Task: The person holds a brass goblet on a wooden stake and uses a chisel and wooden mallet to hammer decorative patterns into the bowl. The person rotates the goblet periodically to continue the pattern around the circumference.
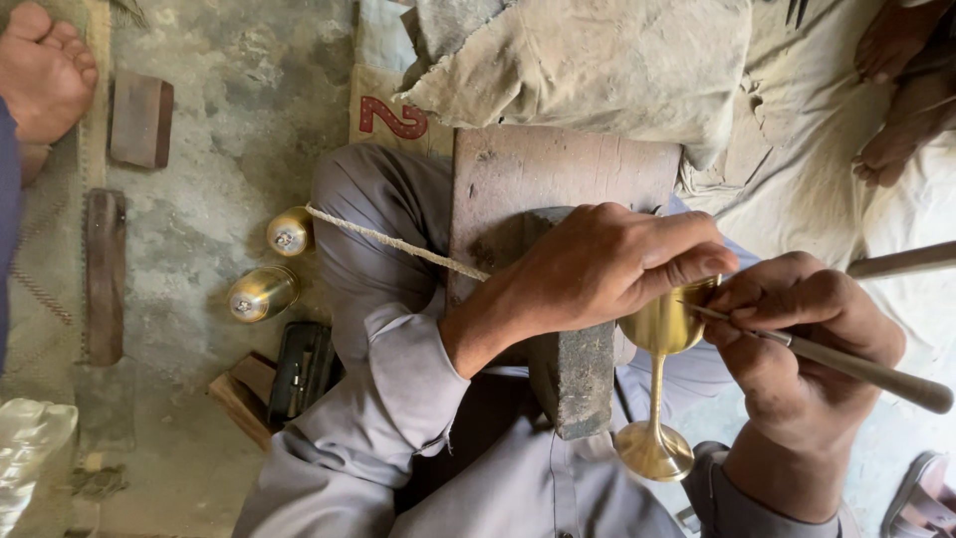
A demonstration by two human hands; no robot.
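Between the two hands sits a brass goblet (662, 384), lying sideways against a wooden block (558, 209) with its foot toward the person's body. Closed over the goblet's bowl, the left hand (607, 264) pins it to the block. Just right of it, the right hand (797, 344) grips a wooden-handled tool (856, 367), its tip touching the bowl's rim. Well left of the left hand, two brass cups (264, 269) lie on the floor beside a cord (393, 242).
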